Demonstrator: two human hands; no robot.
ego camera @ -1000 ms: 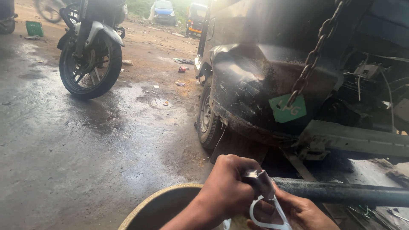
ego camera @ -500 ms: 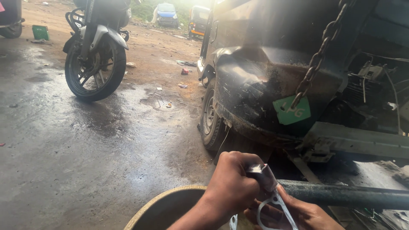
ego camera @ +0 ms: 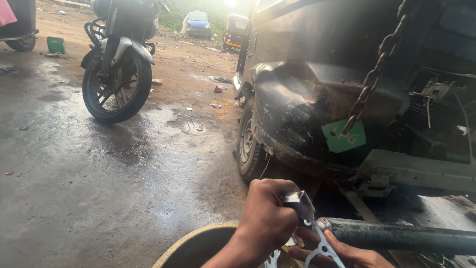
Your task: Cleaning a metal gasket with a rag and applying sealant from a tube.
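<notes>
While fisted, left hand (ego camera: 267, 218) clasps flat gasket (ego camera: 322, 246).

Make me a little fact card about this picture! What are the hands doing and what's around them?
Place: wet concrete yard
Left hand: closed around a small metal tool
Right hand: under a thin white gasket, palm up
Beside the hands: dark metal pipe and round tan basin
Behind: black vehicle with hanging chain and green tag
Far left: parked motorcycle
</notes>
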